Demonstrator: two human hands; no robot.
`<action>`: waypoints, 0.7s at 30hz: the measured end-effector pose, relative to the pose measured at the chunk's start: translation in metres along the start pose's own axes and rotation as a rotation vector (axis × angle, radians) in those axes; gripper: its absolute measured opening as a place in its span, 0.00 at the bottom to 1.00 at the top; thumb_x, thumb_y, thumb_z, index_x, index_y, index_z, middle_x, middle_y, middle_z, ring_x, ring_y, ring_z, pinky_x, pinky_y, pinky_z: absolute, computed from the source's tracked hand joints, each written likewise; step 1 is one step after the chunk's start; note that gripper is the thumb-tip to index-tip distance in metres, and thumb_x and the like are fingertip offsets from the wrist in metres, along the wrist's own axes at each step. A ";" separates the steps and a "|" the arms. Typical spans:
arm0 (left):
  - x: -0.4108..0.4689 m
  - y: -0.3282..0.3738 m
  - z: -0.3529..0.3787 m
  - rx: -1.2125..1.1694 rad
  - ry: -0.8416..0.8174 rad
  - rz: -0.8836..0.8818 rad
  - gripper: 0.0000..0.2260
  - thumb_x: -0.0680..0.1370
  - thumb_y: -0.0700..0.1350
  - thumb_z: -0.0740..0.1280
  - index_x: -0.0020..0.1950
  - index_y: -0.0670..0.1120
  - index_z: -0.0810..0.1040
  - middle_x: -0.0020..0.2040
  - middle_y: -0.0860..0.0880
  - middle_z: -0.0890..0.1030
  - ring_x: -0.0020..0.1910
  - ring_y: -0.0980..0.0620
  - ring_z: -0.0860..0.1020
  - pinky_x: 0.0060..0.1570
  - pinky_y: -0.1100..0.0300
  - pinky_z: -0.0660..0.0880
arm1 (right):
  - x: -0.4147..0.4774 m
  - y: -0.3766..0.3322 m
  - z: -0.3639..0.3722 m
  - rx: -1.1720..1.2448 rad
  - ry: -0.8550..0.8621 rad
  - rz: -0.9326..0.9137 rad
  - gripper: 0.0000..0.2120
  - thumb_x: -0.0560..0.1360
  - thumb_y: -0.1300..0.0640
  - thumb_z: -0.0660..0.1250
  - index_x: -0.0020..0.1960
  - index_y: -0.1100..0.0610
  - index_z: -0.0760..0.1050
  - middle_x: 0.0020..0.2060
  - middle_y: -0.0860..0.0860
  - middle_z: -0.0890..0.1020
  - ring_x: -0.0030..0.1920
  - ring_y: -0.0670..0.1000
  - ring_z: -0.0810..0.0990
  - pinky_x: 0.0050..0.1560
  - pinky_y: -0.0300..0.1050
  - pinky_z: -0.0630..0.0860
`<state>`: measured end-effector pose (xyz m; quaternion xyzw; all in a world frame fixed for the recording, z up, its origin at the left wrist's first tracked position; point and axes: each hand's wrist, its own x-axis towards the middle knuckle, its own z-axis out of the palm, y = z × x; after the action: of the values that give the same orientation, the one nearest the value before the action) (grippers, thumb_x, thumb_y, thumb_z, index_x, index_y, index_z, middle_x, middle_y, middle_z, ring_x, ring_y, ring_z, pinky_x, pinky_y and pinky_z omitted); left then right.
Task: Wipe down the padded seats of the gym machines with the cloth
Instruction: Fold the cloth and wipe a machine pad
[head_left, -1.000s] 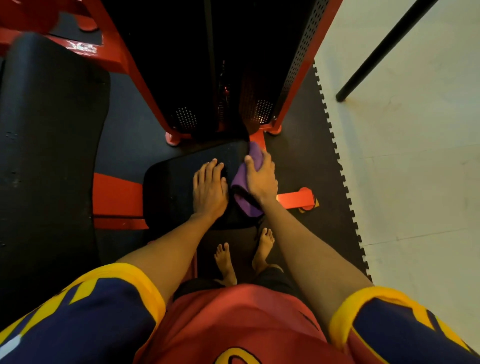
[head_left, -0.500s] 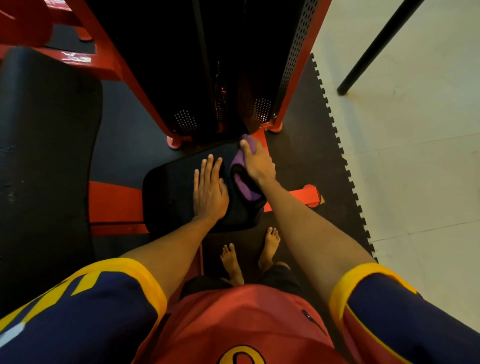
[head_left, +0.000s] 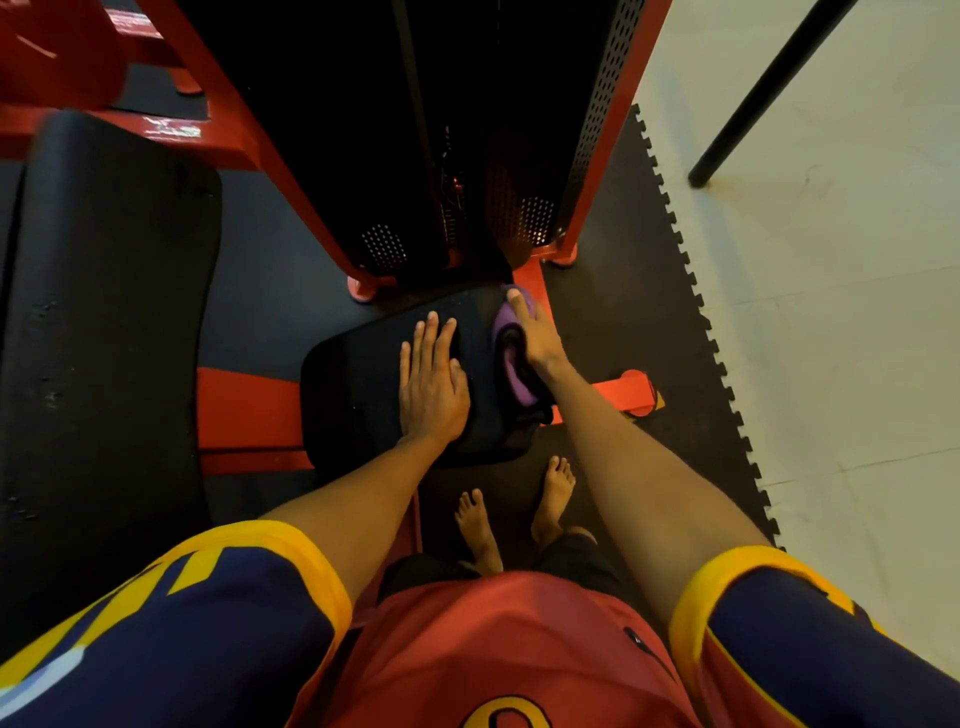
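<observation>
The person's left hand (head_left: 434, 387) lay flat with straight fingers on the small black seat pad (head_left: 353, 395), holding nothing and just bracing. The right hand (head_left: 535, 332) was closed over the bunched purple cloth (head_left: 505, 325), pressing it onto the pad's far right edge, near the red frame (head_left: 244, 410). The cloth looked soft, light and floppy, so it would probably fold or slip out unless it was kept wadded under the palm. The pad's vinyl looked smooth and firm, so it was likely easy to glide over. The big back pad (head_left: 104, 338) sat to the left.
</observation>
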<state>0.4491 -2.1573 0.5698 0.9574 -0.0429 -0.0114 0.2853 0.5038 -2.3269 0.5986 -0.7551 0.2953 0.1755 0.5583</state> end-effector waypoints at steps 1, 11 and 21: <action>-0.001 0.001 -0.001 0.009 0.008 0.003 0.27 0.82 0.48 0.49 0.82 0.47 0.57 0.83 0.47 0.54 0.82 0.51 0.49 0.81 0.49 0.44 | -0.002 -0.002 0.001 0.021 0.001 0.009 0.34 0.80 0.31 0.57 0.77 0.52 0.66 0.73 0.59 0.73 0.73 0.63 0.71 0.72 0.55 0.66; 0.001 -0.010 0.006 0.029 -0.003 0.029 0.25 0.85 0.49 0.50 0.82 0.47 0.56 0.83 0.46 0.53 0.82 0.50 0.48 0.81 0.45 0.43 | -0.050 0.016 0.023 -0.552 0.200 -0.399 0.29 0.84 0.37 0.51 0.82 0.42 0.51 0.78 0.59 0.61 0.71 0.67 0.68 0.67 0.64 0.71; -0.011 -0.014 0.005 -0.108 0.091 -0.105 0.27 0.82 0.49 0.49 0.80 0.42 0.62 0.82 0.43 0.59 0.82 0.48 0.54 0.80 0.45 0.48 | -0.049 0.020 0.026 -0.958 0.077 -0.835 0.27 0.83 0.41 0.53 0.80 0.45 0.64 0.82 0.52 0.56 0.82 0.61 0.49 0.77 0.71 0.47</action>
<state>0.4391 -2.1477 0.5580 0.9411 0.0210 0.0147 0.3371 0.4549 -2.2940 0.6050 -0.9785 -0.1152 0.0285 0.1689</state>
